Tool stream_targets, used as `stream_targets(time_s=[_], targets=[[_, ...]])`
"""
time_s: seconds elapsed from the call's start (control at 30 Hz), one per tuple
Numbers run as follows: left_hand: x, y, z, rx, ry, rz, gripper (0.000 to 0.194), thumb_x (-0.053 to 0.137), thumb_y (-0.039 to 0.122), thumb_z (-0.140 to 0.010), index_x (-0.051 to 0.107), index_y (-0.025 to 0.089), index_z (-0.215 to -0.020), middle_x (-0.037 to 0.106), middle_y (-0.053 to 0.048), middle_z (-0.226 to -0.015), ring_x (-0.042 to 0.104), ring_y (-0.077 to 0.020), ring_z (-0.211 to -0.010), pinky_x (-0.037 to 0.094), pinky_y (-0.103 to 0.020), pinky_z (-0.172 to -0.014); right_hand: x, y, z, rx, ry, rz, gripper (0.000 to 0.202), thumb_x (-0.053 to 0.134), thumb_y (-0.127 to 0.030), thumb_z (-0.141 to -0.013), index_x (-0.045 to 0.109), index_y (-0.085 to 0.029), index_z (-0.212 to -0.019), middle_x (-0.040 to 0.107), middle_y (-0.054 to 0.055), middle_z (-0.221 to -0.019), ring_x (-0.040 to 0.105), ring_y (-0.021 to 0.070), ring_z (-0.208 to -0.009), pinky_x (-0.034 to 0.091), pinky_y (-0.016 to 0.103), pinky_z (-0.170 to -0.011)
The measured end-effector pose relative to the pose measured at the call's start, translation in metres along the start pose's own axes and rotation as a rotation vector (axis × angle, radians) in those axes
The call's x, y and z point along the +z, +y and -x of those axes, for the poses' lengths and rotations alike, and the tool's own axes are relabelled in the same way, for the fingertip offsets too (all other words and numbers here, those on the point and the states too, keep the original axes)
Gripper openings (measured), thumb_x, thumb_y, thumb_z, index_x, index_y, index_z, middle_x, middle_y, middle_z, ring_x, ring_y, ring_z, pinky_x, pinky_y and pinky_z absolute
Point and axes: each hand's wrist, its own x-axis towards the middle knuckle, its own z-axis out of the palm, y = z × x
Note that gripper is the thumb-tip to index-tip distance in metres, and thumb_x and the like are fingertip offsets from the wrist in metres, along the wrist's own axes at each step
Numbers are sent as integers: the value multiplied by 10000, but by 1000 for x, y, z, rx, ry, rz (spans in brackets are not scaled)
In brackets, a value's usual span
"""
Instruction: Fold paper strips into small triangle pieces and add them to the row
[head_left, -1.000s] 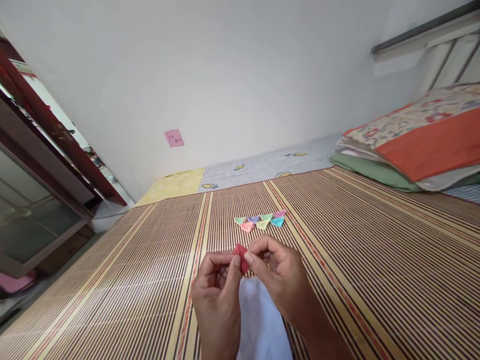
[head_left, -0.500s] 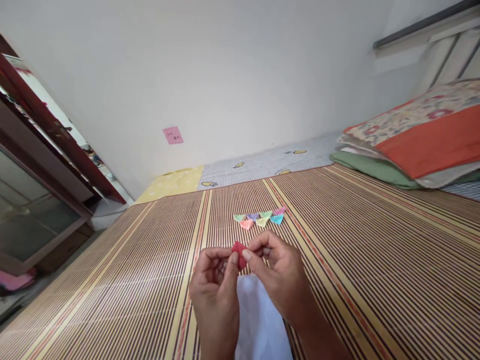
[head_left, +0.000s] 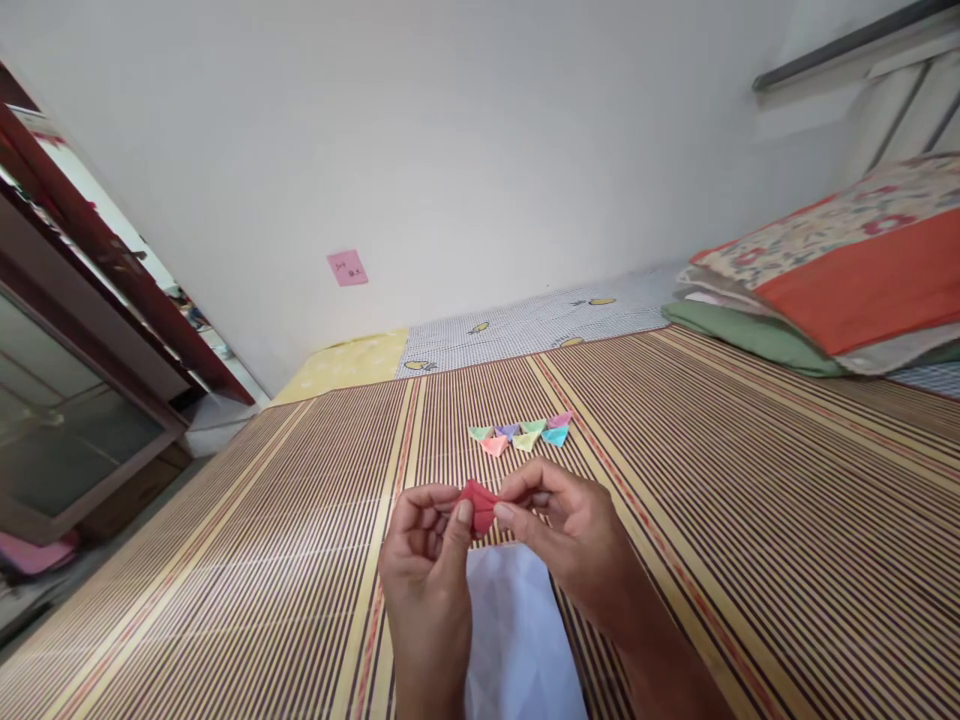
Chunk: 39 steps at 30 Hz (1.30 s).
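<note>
Right hand (head_left: 579, 532) has eased outward from our left hand (head_left: 427, 580), baring more red paper (head_left: 484, 515) between the thumbs (head_left: 458, 530).
We pinch it at both sides: it sits midway between our two grips, neither hand clearly nearer, long axis unclear.

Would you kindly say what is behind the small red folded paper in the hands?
Beyond the red paper, seven small multicoloured folded paper triangles lie in two rows on a brown striped mat. Anything directly behind the paper is covered, so I cannot tell.
</note>
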Motion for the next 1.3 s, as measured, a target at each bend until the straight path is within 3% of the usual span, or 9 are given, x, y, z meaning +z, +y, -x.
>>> stream_targets(time_s=[0.27,0.6,0.87,1.13,1.3], targets=[[2,-1,1,0,0,-1,218,834,286,-825,669,189,-929,726,-15,-847,711,-139,-755,589,-219,-691,3,-5,2,-198,5,249,117,635,-119,-899,646,-212,-830,642,1,-819,633,165,-762,508,299,-690],[7,-3,4,79,27,-146,198,811,323,-844,684,192,-923,720,-19,-827,698,-151,-726,579,-243,-667,4,4,2,-39,2,245,119,557,-170,-930,617,-206,-833,676,19,-807,649,188,-744,503,323,-675],[12,-2,6,121,23,-195,145,769,309,-879,681,204,-925,731,-28,-845,720,-170,-771,590,-267,-709,12,8,1,57,124,1,81,645,-188,-869,592,-216,-814,692,11,-752,676,189,-722,535,316,-663],[6,-6,5,142,-11,-264,116,741,301,-902,678,212,-943,726,-39,-881,718,-188,-810,599,-308,-743,12,14,-1,141,129,-132,155,690,-212,-823,550,-216,-756,654,-2,-733,652,171,-685,536,300,-622],[6,-5,6,159,10,-268,120,757,302,-894,690,212,-937,733,-44,-901,722,-186,-825,598,-299,-764,8,11,-4,131,63,-139,134,715,-247,-849,655,-192,-954,694,19,-825,684,176,-765,573,314,-703]])
